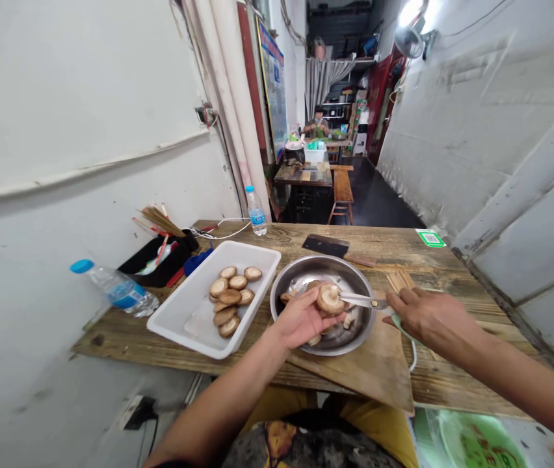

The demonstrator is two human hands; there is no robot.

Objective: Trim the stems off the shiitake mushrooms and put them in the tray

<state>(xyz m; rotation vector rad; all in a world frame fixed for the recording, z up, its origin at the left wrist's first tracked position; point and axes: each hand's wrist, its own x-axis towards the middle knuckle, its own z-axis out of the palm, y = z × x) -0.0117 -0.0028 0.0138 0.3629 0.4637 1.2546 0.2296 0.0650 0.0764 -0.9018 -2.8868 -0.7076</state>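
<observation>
My left hand (301, 320) holds a shiitake mushroom (330, 299), gill side up, over a steel bowl (283, 273). In my right hand (428, 315) is a pair of scissors (362, 299), whose blades reach the mushroom's stem area. Several mushroom pieces lie in the bowl, partly hidden by my left hand. To the left stands a white plastic tray (179, 322) with several brown mushrooms (231, 297) inside. The bowl rests partly on a wooden board (374, 370).
A cleaver (326, 246) lies behind the bowl, and wooden skewers (400, 280) lie to its right. Water bottles (257, 211) stand behind and left of the tray, near a black box (160, 263). A green basin (476, 442) sits below. Another person (316, 123) sits far back.
</observation>
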